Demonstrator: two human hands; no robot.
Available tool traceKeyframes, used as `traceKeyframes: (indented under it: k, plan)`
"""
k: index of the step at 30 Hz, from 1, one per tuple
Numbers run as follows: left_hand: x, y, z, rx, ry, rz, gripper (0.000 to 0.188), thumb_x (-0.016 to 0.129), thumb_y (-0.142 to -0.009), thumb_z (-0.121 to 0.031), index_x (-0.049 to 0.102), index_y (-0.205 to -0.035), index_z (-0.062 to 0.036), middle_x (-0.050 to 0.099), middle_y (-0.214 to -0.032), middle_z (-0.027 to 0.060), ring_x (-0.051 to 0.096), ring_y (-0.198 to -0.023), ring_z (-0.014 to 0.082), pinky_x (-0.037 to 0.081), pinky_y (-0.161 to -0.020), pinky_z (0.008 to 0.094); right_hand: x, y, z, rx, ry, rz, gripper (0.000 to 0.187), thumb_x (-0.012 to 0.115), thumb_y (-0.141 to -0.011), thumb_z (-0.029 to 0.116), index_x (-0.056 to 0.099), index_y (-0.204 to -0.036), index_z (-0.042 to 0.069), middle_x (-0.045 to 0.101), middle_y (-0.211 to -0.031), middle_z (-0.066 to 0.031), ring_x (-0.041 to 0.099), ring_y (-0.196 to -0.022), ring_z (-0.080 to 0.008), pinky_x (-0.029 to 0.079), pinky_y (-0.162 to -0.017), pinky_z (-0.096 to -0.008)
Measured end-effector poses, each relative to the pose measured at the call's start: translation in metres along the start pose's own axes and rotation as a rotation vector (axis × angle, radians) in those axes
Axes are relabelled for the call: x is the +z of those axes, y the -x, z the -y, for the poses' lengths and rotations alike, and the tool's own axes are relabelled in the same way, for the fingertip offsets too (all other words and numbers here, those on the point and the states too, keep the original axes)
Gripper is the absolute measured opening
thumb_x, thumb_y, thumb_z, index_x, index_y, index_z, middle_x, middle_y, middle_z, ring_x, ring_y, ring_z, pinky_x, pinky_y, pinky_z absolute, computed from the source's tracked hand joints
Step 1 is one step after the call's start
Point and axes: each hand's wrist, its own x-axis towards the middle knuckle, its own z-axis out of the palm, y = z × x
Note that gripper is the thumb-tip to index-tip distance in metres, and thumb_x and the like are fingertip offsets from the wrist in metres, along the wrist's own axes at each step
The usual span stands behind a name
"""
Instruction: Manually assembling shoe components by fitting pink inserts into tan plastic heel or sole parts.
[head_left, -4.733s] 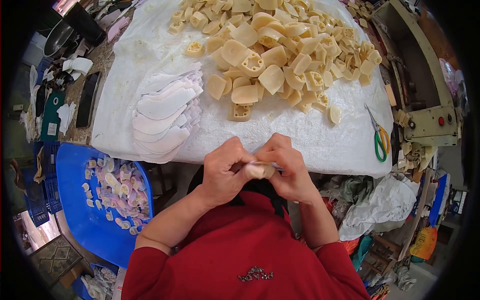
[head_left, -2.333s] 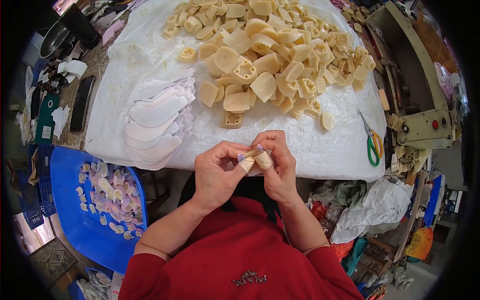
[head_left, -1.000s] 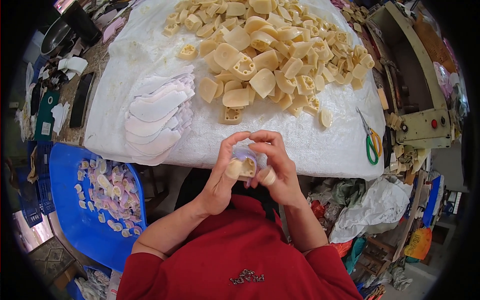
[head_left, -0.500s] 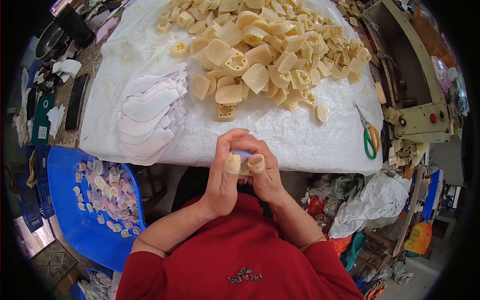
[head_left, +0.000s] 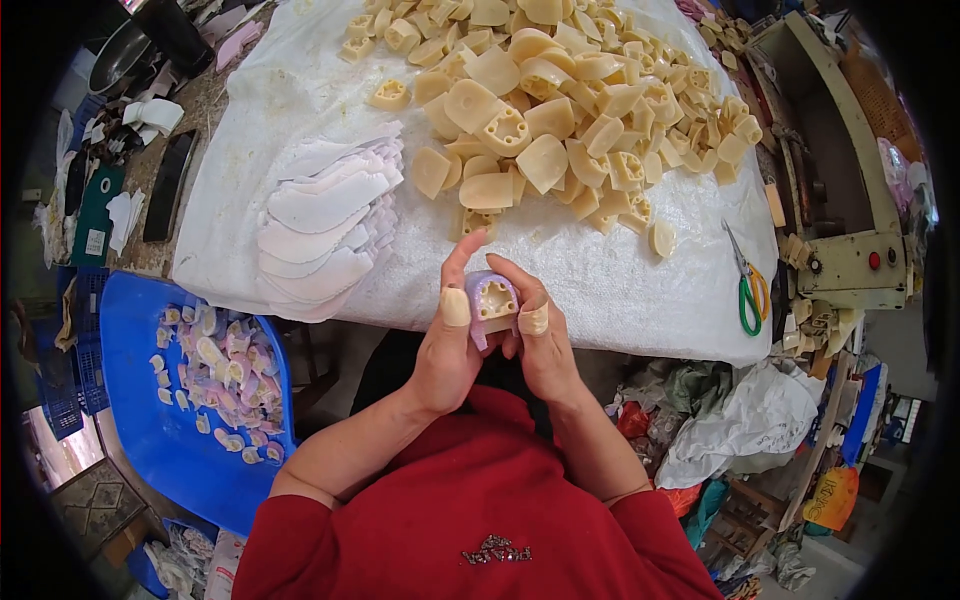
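Note:
Just off the table's front edge, a cream plastic shoe heel (head_left: 496, 298) with holes in its face is held between my hands. A lilac strip of covering material curves around its top and sides, one end hanging at the left. My left hand (head_left: 440, 365) grips the left side, its index finger raised and its thumb in a tan wrap. On the right side, my right hand (head_left: 545, 365) holds it with a similarly wrapped thumb and the index finger along the top. Fingers below the heel are partly hidden. A pile of bare cream heels (head_left: 545, 160) lies beyond my hands.
Overlapping pale cover pieces (head_left: 320, 225) are stacked on the white table sheet (head_left: 600, 320). Scissors (head_left: 748, 285) with green and orange handles lie at right. A blue tub (head_left: 150, 400) of covered heels stands lower left. A worn machine (head_left: 850, 245) stands at the right edge.
My hands have opened around the heel, turning its holed face into view with the lilac strip around it. The whole view has shifted slightly.

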Motion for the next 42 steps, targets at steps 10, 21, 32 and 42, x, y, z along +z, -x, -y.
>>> traceKeyframes:
  k: [10,21,32,42]
  plan:
    - [-0.020,0.002,-0.006,0.434,-1.016,0.124,0.077,0.068,-0.082,-0.028,0.024,-0.137,0.0014,0.053,-0.105,0.0208,0.059,-0.091,0.0338,0.048,-0.077,0.0387,-0.009,-0.006,0.011,-0.289,0.461,-0.055,0.026,0.062,-0.086,0.019,0.058,-0.102,-0.001,0.054,-0.080,-0.0108,0.057,-0.070,-0.0204,0.046,-0.062,-0.0306]
    - [-0.012,0.000,-0.033,0.466,-1.095,0.128,0.052,0.061,-0.064,0.012,0.051,-0.113,-0.0012,0.051,-0.091,0.0141,0.055,-0.079,0.0310,0.047,-0.070,0.0372,-0.026,-0.014,-0.003,0.100,-0.232,-0.004,0.026,0.055,-0.093,0.030,0.058,-0.095,0.004,0.055,-0.076,-0.0005,0.050,-0.061,-0.0053,0.042,-0.054,-0.0207]
    - [-0.010,-0.006,-0.021,0.519,-1.209,0.081,0.047,0.072,-0.063,0.002,0.051,-0.105,-0.0008,0.055,-0.085,0.0126,0.058,-0.071,0.0285,0.047,-0.060,0.0332,-0.017,-0.010,-0.007,-0.125,0.196,-0.183,0.019,0.058,-0.092,0.022,0.058,-0.092,0.004,0.060,-0.084,-0.0022,0.055,-0.068,-0.0087,0.048,-0.058,-0.0250]
    - [0.006,-0.005,-0.008,0.696,-1.364,-0.137,0.049,0.079,-0.058,-0.007,0.046,-0.094,0.0006,0.054,-0.074,0.0152,0.061,-0.062,0.0324,0.050,-0.053,0.0352,-0.013,-0.004,-0.007,-0.170,0.118,-0.098,0.024,0.049,-0.096,0.022,0.059,-0.104,0.002,0.060,-0.096,-0.0053,0.055,-0.087,-0.0123,0.045,-0.079,-0.0272]
